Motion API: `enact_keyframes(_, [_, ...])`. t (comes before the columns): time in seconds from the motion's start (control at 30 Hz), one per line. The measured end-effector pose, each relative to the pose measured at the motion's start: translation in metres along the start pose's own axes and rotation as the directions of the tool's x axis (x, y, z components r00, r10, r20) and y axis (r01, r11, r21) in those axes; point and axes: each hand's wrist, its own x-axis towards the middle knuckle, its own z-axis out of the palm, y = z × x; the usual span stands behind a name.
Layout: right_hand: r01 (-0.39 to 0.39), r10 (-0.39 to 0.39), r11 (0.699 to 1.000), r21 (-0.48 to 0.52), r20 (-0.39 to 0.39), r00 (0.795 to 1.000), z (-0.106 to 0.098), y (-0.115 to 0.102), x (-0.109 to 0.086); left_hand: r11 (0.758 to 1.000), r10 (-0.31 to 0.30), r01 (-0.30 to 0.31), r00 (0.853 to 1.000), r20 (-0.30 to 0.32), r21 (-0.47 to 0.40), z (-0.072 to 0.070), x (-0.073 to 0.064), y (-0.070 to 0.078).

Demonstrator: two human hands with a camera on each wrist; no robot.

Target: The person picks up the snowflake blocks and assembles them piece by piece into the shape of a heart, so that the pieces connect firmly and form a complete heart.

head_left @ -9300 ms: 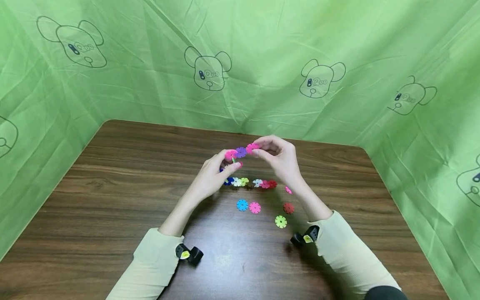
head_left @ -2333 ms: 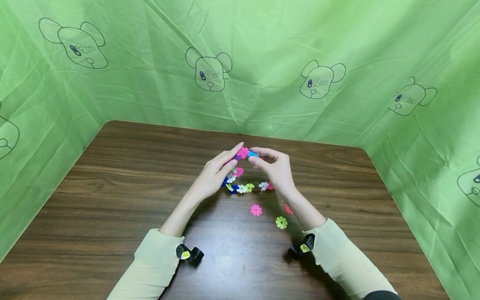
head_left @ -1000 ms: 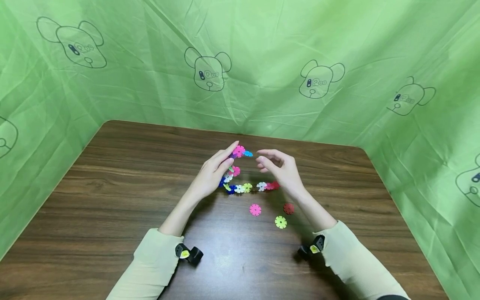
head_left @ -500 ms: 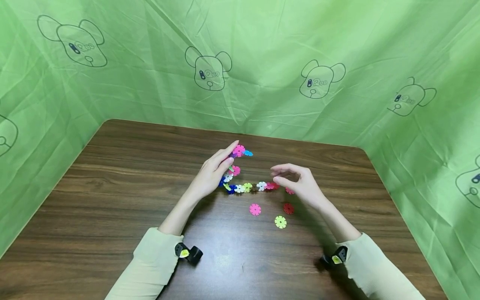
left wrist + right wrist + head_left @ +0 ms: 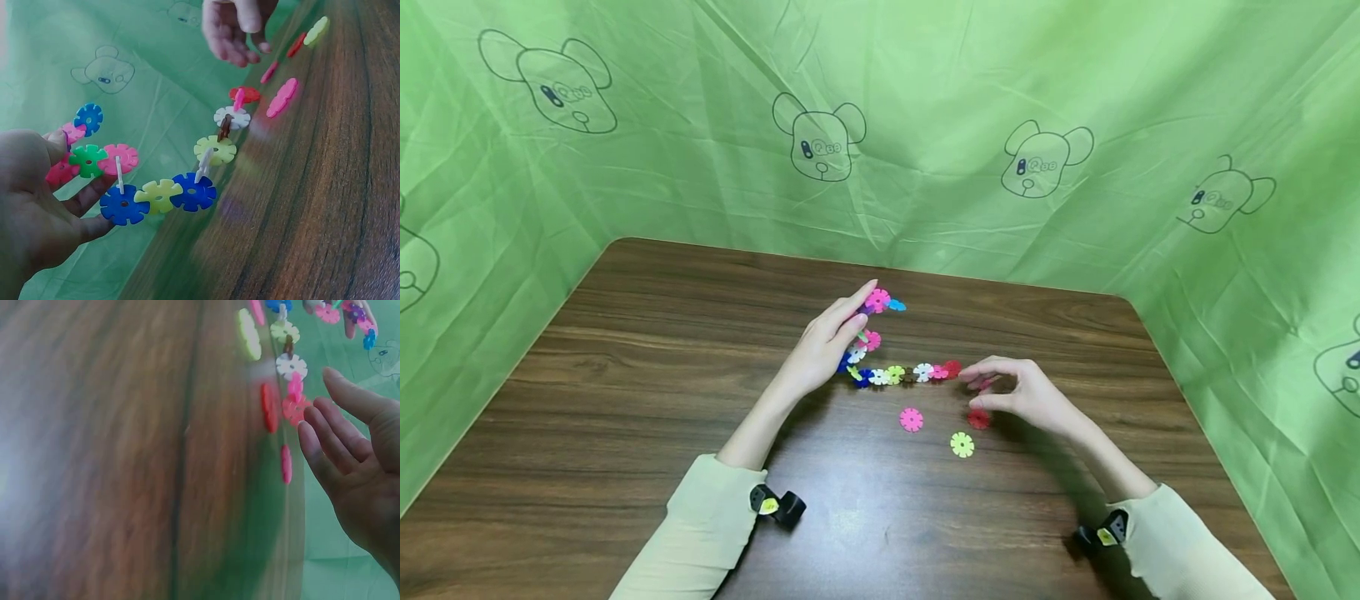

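Note:
My left hand (image 5: 818, 358) grips a bent chain of notched plastic snowflake discs (image 5: 160, 197), thumb and fingers around its pink and green pieces. At one end of the chain a blue disc (image 5: 89, 120) sticks out past the fingertips. Its lower run ends in a red disc (image 5: 952, 369) by the right fingertips. My right hand (image 5: 1026, 396) holds nothing; its fingers are parted above the table. A loose red disc (image 5: 978, 419) lies just under the right thumb. Beneath that hand, a loose pink disc (image 5: 286, 464) is mostly hidden in the head view.
On the brown wood table (image 5: 625, 417) lie another pink disc (image 5: 912, 419) and a yellow-green disc (image 5: 962, 444), nearer the body. A green cloth (image 5: 925, 225) with bear outlines hangs behind and at both sides.
A blue disc left the table and now sits on the chain's end. My right hand let go of it and moved right and nearer, down toward the loose discs. The left hand stays put.

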Motion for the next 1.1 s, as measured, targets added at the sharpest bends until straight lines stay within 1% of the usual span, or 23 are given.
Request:
enact_keyframes(0.1, [0.0, 0.0, 1.0, -0.022, 0.02, 1.0, -0.001, 0.006, -0.006, 1.0, 0.0, 0.0, 1.0, 0.0, 0.0, 0.0, 0.0, 0.0])
enact_keyframes(0.17, [-0.016, 0.017, 0.999, -0.036, 0.028, 0.999, -0.001, 0.008, -0.009, 1.0, 0.002, -0.002, 1.0, 0.001, -0.004, 0.0, -0.001, 0.0])
enact_keyframes(0.33, [-0.02, 0.025, 0.996, -0.089, 0.056, 0.998, -0.001, 0.012, -0.015, 1.0, 0.004, -0.004, 1.0, -0.004, -0.012, -0.001, -0.001, 0.0])
enact_keyframes(0.57, [0.01, 0.002, 0.986, -0.168, 0.072, 0.997, 0.001, 0.019, -0.018, 1.0, -0.007, 0.007, 1.0, 0.0, -0.014, -0.001, -0.002, 0.001])
enact_keyframes(0.67, [0.025, -0.013, 0.982, -0.185, 0.067, 0.998, 0.002, 0.022, -0.018, 1.0, -0.006, 0.006, 1.0, 0.003, -0.016, -0.001, -0.002, 0.001])
enact_keyframes(0.8, [0.029, -0.019, 0.983, -0.18, 0.06, 0.998, 0.002, 0.022, -0.016, 1.0, -0.006, 0.006, 1.0, 0.002, -0.014, -0.001, -0.001, 0.002])
enact_keyframes(1.0, [0.005, 0.004, 0.992, -0.128, 0.065, 0.998, 0.003, 0.018, -0.013, 1.0, 0.007, -0.007, 1.0, 0.003, -0.006, -0.001, -0.001, 0.004])
enact_keyframes(1.1, [0.016, -0.01, 0.992, -0.122, 0.047, 0.999, 0.004, 0.016, -0.011, 1.0, 0.017, -0.017, 1.0, 0.002, -0.011, -0.001, -0.001, 0.004])
